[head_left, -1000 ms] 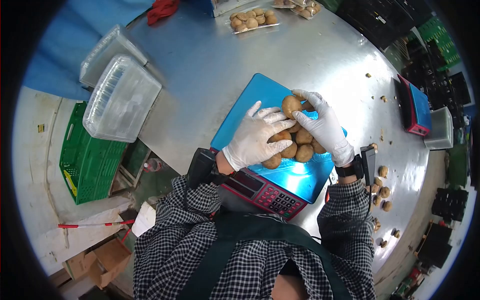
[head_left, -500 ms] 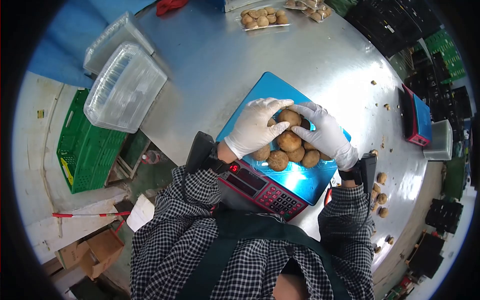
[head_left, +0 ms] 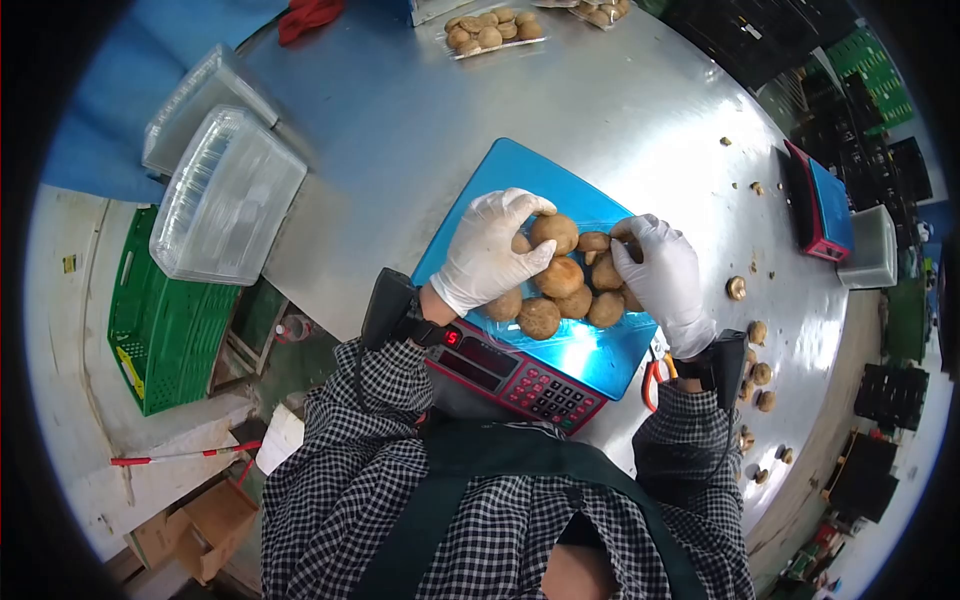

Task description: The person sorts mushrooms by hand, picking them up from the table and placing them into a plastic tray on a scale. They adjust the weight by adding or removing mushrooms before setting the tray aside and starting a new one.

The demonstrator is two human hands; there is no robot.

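Note:
Brown mushrooms, several of them, sit in a clear plastic tray on the blue platform of a weighing scale. My left hand, in a white glove, curls round a large mushroom at the tray's far side, thumb and fingers against its cap. At the tray's right side my gloved right hand pinches another mushroom, partly hidden by the fingers. Between the hands lies a mushroom with its stem showing. The scale's red keypad panel faces me, with a lit red digit.
Stacked clear trays stand at the left table edge, above a green crate. Orange-handled cutters lie right of the scale. Loose mushrooms and a second scale are farther right. A packed mushroom tray lies at the back.
My right hand has drawn away from the left hand to the tray's right side, uncovering mushrooms between them. My left hand stays round the large mushroom. The whole view has shifted slightly.

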